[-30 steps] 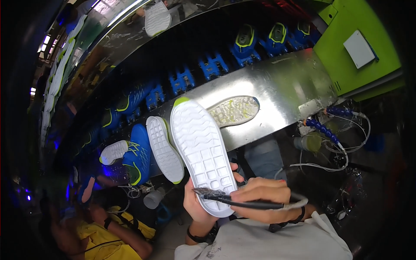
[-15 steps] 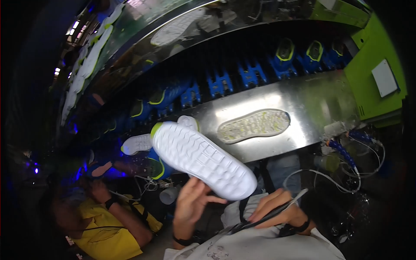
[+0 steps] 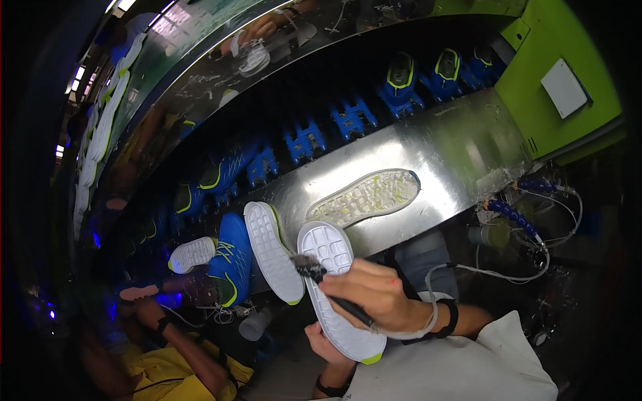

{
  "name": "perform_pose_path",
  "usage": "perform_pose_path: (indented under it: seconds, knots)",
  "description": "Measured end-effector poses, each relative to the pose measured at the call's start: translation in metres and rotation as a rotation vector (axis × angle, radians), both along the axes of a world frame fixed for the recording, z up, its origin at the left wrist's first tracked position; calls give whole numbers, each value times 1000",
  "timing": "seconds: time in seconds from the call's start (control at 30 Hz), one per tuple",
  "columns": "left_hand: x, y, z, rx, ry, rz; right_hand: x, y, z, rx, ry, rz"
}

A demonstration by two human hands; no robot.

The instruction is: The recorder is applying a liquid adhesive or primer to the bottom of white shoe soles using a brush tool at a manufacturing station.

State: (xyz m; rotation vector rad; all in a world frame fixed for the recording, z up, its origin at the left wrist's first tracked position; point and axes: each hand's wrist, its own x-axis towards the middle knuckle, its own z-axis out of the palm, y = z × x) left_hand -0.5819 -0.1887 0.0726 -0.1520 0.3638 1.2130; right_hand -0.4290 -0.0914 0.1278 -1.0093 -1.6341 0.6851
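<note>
A white shoe sole (image 3: 326, 244) with a lime-green end slants across in front of me, its gridded, recessed face up. My left hand (image 3: 325, 344) is closed around its edge near the lower end. My right hand (image 3: 374, 294) grips a black-handled brush (image 3: 348, 309), from which a pale tube runs back over the wrist. The dark brush head lies at the sole's left edge, apparently against it. Just left, a second white sole (image 3: 273, 250) rests face up, partly over the bench edge. Beside that lies a blue shoe upper (image 3: 231, 257) with lime trim and laces.
On the metal bench (image 3: 468, 154) lies a used-looking sole-shaped pad (image 3: 368, 197). Behind it runs a row of blue holders (image 3: 354, 119), some with blue shoes (image 3: 400, 73). Tubes (image 3: 511, 220) hang right. A co-worker in yellow (image 3: 174, 367) sits left, near a small white sole (image 3: 192, 255).
The sole in my left hand now has its gridded face up and green end toward me. My right hand has brought the brush over it. The view has shifted, uncovering the second sole.
</note>
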Motion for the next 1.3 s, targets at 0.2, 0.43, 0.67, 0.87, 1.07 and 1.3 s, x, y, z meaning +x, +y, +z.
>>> perform_pose_path:
  seconds: [0.2, 0.43, 0.67, 0.87, 1.07, 1.3]
  knots:
    - [0, 1, 11, -137, 40, 20, 31, -5, 19, -48, 84, -30]
    - [35, 30, 36, 7, -28, 32, 64, -23, 31, -228, 389, 141]
    - [45, 22, 42, 19, -7, -104, 69, 11, 36, -127, 279, -256]
    - [19, 2, 0, -118, -19, 124, 35, -9, 8, 14, 118, 110]
    - [15, 1, 21, 68, -20, 2, 41, -19, 24, -95, 271, -55]
    - [51, 49, 50, 109, 47, -48, 62, -41, 26, -148, 238, 29]
